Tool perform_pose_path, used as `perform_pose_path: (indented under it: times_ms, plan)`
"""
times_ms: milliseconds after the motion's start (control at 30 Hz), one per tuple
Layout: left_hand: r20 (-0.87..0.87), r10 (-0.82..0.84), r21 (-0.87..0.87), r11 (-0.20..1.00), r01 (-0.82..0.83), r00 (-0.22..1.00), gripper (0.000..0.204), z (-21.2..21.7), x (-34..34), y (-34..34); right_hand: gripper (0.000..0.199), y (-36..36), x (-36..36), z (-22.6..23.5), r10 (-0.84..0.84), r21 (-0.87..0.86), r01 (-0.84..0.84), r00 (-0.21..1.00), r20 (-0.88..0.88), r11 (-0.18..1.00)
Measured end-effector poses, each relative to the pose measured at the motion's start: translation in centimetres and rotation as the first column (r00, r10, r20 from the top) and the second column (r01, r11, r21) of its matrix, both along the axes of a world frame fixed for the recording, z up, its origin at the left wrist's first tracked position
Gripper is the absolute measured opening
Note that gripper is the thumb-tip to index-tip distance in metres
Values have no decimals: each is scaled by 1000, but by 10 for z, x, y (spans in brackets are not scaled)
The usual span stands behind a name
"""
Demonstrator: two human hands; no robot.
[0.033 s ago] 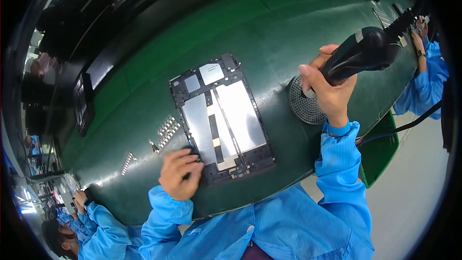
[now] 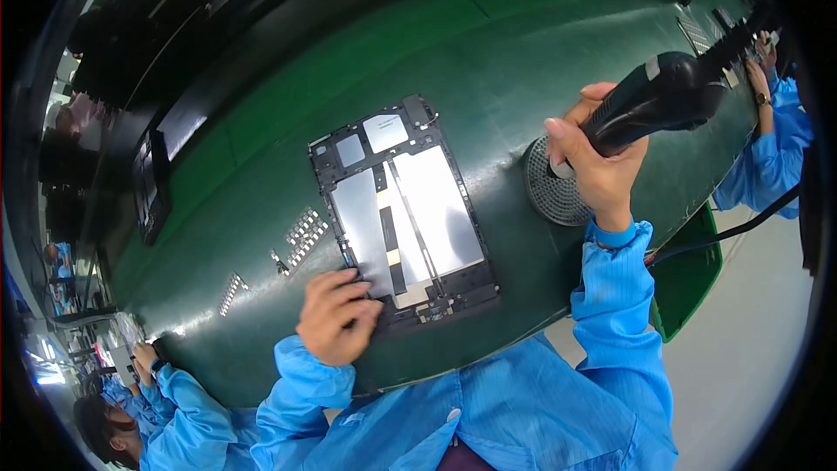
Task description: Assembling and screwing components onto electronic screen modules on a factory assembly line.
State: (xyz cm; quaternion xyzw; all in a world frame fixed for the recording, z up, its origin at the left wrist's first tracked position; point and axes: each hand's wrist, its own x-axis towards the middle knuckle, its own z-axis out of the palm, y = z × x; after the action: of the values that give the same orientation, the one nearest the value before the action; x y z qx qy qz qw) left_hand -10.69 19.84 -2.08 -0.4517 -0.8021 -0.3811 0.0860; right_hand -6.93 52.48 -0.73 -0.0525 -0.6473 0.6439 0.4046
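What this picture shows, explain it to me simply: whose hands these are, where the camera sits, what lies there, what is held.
There is no machine at work here, just a person working bare-handed. The camera is worn on that person's head and looks down; its wide lens makes straight edges bend. On the green table lies what looks like a tablet, opened up. Small metal parts lie to its left, and a round grid is to its right. The right hand grips a black tool. The left hand is at the tablet's near left corner, holding nothing that I can see.
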Motion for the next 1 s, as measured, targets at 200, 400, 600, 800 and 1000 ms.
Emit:
perform_pose_path:
  times_ms: [200, 400, 600, 800, 1000]
  plan:
    - [115, -265, 14, 964, 265, 957, 21, -14, 20, 27, 38, -5, -4, -1, 16, -15, -16, 1000, 1, 1000]
    - [131, -437, 180, 893, 412, 890, 18, -18, 15, 65, 37, -5, 3, 2, -61, 35, 59, 996, 72, 998]
    - [292, -264, 259, 947, 189, 919, 8, 2, 0, 53, 35, -2, 0, -4, 16, 45, -16, 1000, 8, 999]
    - [799, -16, 210, 944, -255, 601, 15, -1, -55, 32, 37, -6, 1, 1, -53, 79, 52, 999, 12, 995]
    - [820, 23, 136, 963, -234, 572, 14, -17, -86, 45, 41, -12, 11, 22, -47, 97, 54, 996, -72, 994]
